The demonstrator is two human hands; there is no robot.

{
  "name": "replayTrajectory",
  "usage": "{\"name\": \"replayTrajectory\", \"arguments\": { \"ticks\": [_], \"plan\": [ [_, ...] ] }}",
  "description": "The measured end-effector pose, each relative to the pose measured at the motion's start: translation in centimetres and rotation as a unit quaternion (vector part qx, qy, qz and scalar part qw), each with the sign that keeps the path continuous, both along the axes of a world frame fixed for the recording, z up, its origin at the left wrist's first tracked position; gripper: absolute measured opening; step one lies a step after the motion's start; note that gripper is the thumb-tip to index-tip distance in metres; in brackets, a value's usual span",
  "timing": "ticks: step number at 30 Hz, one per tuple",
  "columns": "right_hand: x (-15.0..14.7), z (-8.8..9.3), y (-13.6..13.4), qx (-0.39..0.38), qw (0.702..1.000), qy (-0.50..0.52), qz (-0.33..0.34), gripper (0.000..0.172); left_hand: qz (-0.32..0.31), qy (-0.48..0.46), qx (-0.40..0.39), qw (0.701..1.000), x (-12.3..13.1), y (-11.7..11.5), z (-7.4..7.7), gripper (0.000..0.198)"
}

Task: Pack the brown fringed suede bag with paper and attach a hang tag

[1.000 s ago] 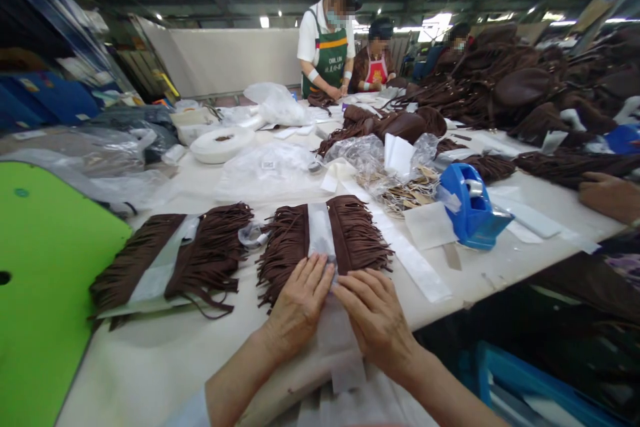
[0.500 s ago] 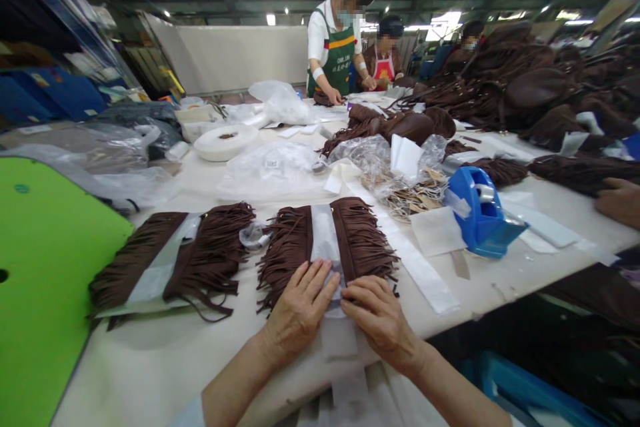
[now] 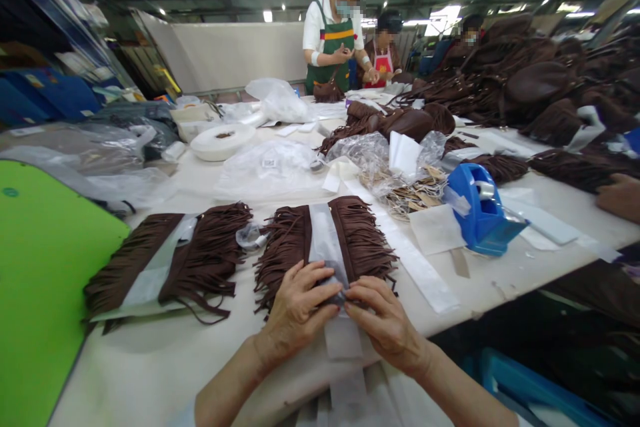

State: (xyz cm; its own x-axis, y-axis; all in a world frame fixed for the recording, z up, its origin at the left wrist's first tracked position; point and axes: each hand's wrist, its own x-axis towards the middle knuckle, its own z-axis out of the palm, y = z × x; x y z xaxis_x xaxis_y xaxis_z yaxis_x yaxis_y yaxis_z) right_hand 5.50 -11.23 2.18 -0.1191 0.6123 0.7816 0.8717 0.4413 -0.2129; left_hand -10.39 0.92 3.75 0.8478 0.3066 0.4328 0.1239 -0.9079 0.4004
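A brown fringe piece (image 3: 295, 240) lies on the table in front of me, with a pale strip of tape or paper (image 3: 323, 237) running down its middle. My left hand (image 3: 295, 307) and my right hand (image 3: 385, 320) meet at the near end of that strip. Fingers of both hands are curled and pinch the strip's near end. The strip continues below my hands over the table edge. A second fringe piece (image 3: 210, 253) with its own pale strip lies to the left.
A blue tape dispenser (image 3: 480, 213) stands to the right, with white strips beside it. Plastic bags, a white tape roll (image 3: 220, 141) and piles of brown fringe bags fill the far table. A green board (image 3: 45, 267) is at left. Other people work at the far end; another person's hand (image 3: 620, 195) rests at right.
My fingers, lying flat on the strip before, have curled and now pinch its near end. The person in the green apron has raised both hands.
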Motion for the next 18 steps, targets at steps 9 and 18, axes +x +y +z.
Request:
{"name": "replayTrajectory", "arguments": {
  "ticks": [9, 18],
  "plan": [
    [-0.3, -0.5, 0.3, -0.007, 1.0, 0.005, -0.004, 0.019, 0.003, -0.046, 0.081, 0.996, 0.3, -0.3, -0.4, 0.019],
    [-0.2, -0.3, -4.6, -0.107, 0.993, -0.04, -0.021, 0.026, -0.001, -0.067, 0.132, 0.989, 0.4, -0.3, -0.9, 0.012]
  ]
}}
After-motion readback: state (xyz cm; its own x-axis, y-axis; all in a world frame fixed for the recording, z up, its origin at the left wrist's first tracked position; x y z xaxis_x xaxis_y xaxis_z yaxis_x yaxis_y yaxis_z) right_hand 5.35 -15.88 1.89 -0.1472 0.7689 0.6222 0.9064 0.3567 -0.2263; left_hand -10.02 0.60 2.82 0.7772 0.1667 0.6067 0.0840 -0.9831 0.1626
